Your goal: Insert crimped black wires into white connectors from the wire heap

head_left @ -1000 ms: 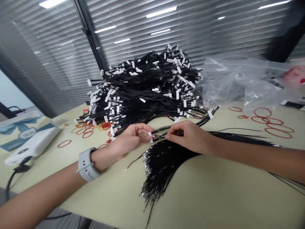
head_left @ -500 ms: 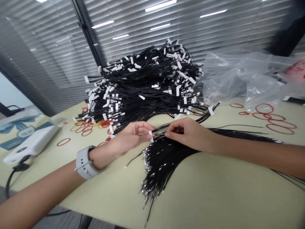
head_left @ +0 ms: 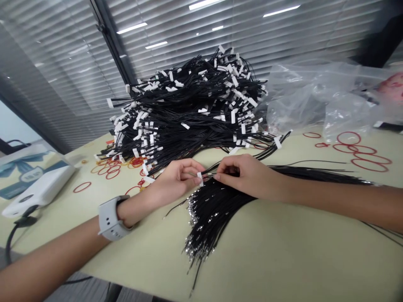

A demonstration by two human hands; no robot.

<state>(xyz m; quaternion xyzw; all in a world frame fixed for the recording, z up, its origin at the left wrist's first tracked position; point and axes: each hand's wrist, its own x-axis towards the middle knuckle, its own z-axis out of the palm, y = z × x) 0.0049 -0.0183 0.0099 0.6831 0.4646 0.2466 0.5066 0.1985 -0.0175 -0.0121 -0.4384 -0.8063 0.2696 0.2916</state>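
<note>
My left hand (head_left: 181, 178), with a grey watch (head_left: 112, 218) on its wrist, pinches a small white connector (head_left: 200, 179) between thumb and fingers. Just to its right, my right hand (head_left: 241, 174) is closed in a pinch on a thin black wire, its metal tip close to the connector. Whether the tip sits inside the connector, I cannot tell. Below both hands lies a bundle of loose black wires (head_left: 217, 214) with shiny crimped ends, fanned toward me on the table. It runs right under my right forearm.
Behind my hands rises a heap of black cables (head_left: 195, 109) with white connectors. Clear plastic bags (head_left: 302, 100) lie at the back right. Red rubber bands (head_left: 362, 155) are scattered right and left. A white power bank (head_left: 39, 191) with a cable rests at the left beside a printed box (head_left: 30, 167).
Both hands keep their pinches at the same spot, with my right fingers shifted very slightly left. The view has moved a little.
</note>
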